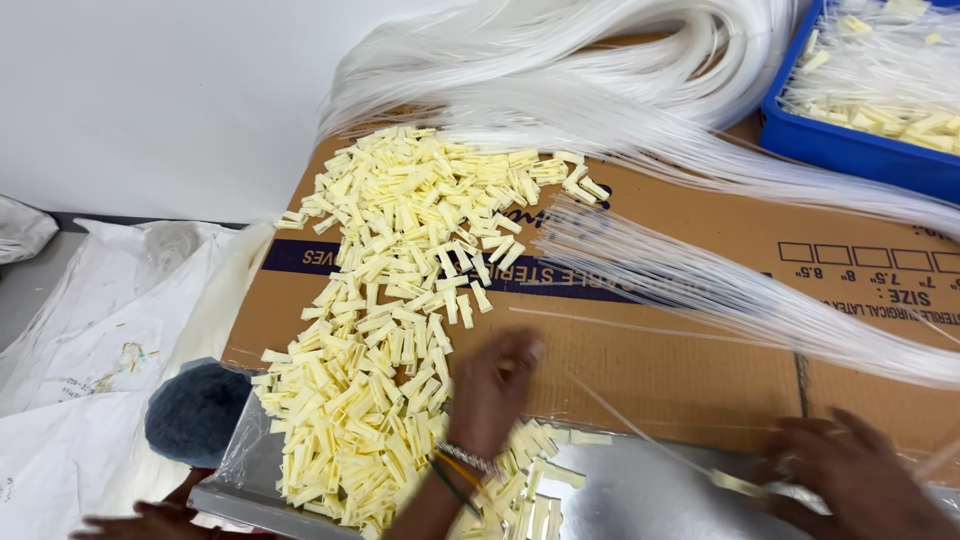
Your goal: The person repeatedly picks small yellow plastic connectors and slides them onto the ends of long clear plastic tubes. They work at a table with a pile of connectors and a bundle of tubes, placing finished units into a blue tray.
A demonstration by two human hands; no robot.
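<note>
Clips [400, 300], pale yellow plastic, are lying in a long heap across the flattened cardboard box [680, 350], spilling onto the silvery sheet [640, 495] nearest you. Your left hand [490, 395] is reaching into the heap's lower edge, fingers curled down; whether it is gripping a clip cannot be told. Your right hand [850, 480] is pinching a thin clear tube [650, 435] with a yellow piece at its near end. White tubes [720, 280], loose, are fanning out from a large bundle [560, 60]. A blue tray [860, 140], upper right, is holding fitted tubes. Judging by the heap, most clips are waiting unfitted.
</note>
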